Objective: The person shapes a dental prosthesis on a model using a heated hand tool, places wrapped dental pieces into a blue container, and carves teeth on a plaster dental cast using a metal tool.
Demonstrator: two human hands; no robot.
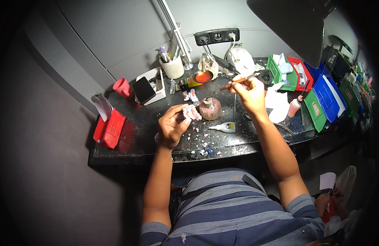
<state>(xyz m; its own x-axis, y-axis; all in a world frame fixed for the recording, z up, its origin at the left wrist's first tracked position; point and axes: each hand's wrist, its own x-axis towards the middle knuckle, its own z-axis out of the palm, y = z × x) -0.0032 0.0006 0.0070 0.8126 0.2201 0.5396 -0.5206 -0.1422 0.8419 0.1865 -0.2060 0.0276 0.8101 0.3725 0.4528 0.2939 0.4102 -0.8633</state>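
My left hand point(169, 129) is closed around a dental model point(192, 112), white with pink parts, raised above the bench. In my right hand point(251, 97) a thin wax knife point(233, 85) is gripped between the fingers, its dark tip pointing left. Between and below the hands stands a round glass spirit lamp point(210, 110) with a narrow neck; no flame can be made out. Beside it lie other small pink-and-white dental pieces point(190, 96). Nearer to me a white squeeze bottle point(225, 127) with a pointed nozzle rests on its side.
The black bench point(136, 139) carries scattered white crumbs. A red bin point(111, 129), a pink mug point(122, 87), a white tray point(158, 92) and a pen cup point(172, 67) stand left. Bright orange round dish point(203, 76) sits behind. Green bins point(316, 110) stand right; another person's hands point(322, 201) show lower right.
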